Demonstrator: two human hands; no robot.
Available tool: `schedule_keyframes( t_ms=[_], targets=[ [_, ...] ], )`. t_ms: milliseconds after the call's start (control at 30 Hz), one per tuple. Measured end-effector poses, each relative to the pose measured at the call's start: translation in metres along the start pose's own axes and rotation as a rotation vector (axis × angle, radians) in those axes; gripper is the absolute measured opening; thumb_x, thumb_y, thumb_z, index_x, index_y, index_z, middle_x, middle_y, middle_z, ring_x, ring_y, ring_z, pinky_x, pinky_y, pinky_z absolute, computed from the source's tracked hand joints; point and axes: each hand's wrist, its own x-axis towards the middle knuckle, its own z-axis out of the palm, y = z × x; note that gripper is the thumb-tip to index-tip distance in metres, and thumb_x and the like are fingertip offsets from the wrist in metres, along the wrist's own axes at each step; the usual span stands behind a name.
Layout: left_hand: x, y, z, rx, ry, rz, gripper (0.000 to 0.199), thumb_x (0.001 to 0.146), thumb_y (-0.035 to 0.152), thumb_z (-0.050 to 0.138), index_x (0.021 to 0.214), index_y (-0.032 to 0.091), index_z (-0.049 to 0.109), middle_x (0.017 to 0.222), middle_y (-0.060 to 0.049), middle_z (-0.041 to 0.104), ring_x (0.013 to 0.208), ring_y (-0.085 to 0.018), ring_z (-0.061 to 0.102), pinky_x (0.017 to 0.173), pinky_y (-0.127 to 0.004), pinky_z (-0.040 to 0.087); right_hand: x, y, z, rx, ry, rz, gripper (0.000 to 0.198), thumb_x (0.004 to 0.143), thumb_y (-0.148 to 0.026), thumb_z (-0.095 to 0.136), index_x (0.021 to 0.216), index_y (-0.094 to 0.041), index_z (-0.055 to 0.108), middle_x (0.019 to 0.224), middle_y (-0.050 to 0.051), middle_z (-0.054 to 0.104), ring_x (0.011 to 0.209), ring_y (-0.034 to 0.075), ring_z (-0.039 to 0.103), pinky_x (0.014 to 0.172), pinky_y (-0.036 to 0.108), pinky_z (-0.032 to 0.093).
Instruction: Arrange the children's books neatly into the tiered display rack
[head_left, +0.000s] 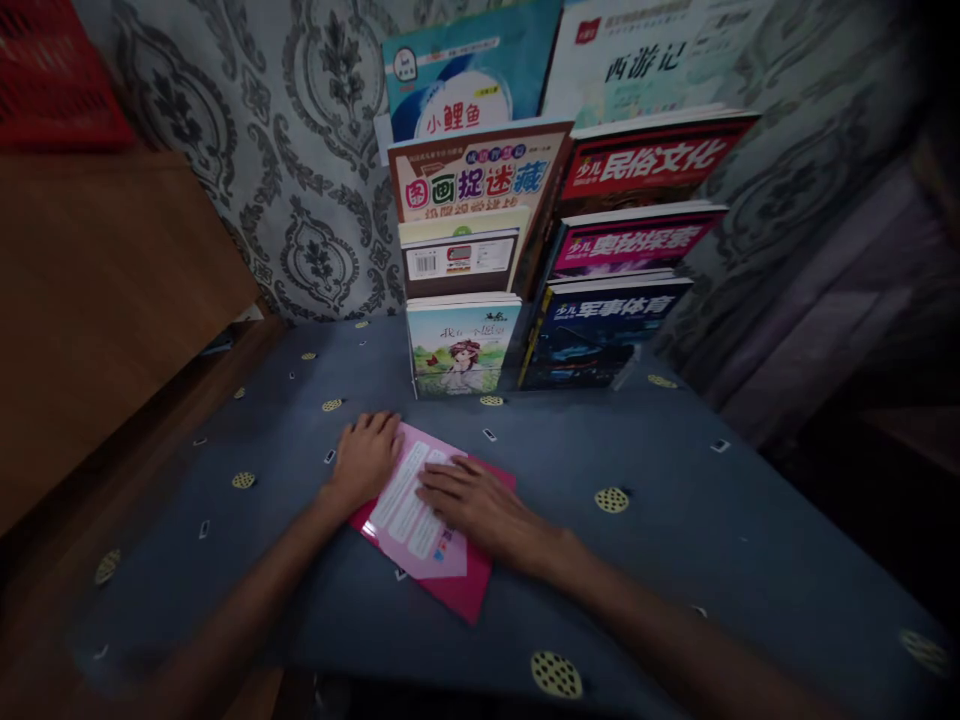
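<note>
A pink book [409,502] lies at a slant on the dark cloth-covered table, its printed face up. At its upper left edge, my left hand [367,458] grips the book with bent fingers; the thumb does not show clearly. Flat across the right part of the same book rests my right hand [480,508], its fingers stretched out and slightly apart. The right hand covers part of the print.
Behind the pink book, several books stand in two tiered columns: a light picture book [465,345] at the front left and a dark blue book [600,335] at the front right. A wooden cabinet [112,320] with a red basket [56,85] stands at the left.
</note>
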Motion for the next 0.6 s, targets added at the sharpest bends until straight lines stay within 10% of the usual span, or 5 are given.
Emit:
schedule_keyframes(
  t_ms=[200, 433, 600],
  targets=[
    [-0.053, 0.005, -0.012, 0.182, 0.049, -0.118, 0.043, 0.1, 0.032, 0.034, 0.109, 0.01, 0.07, 0.096, -0.019, 0.07, 0.1, -0.035, 0.06, 0.092, -0.054, 0.042, 0.005, 0.024, -0.007, 0.032, -0.101, 0.149, 0.041, 0.095, -0.013, 0.05, 0.136, -0.017, 0.056, 0.145, 0.01, 0.055, 0.139, 0.025, 0.045, 0.119, 0.051, 0.03],
    [-0.08, -0.001, 0.025, 0.017, 0.25, -0.01, 0.039, 0.094, 0.011, 0.039, 0.129, 0.012, 0.057, 0.122, -0.014, 0.066, 0.108, -0.025, 0.062, 0.094, -0.039, 0.05, 0.058, -0.051, 0.023, 0.08, -0.072, 0.177, 0.05, 0.1, -0.019, 0.037, 0.146, -0.003, 0.04, 0.154, 0.021, 0.039, 0.146, 0.026, 0.032, 0.122, 0.044, 0.026],
    [-0.078, -0.008, 0.028, 0.005, 0.225, -0.006, 0.039, 0.094, 0.011, 0.038, 0.128, 0.011, 0.058, 0.125, -0.014, 0.066, 0.112, -0.027, 0.062, 0.097, -0.043, 0.05, 0.055, -0.045, 0.017, 0.118, -0.075, 0.263, 0.072, 0.097, -0.048, 0.046, 0.15, 0.0, 0.034, 0.157, 0.024, 0.032, 0.15, 0.03, 0.022, 0.123, 0.046, 0.02]
  ],
)
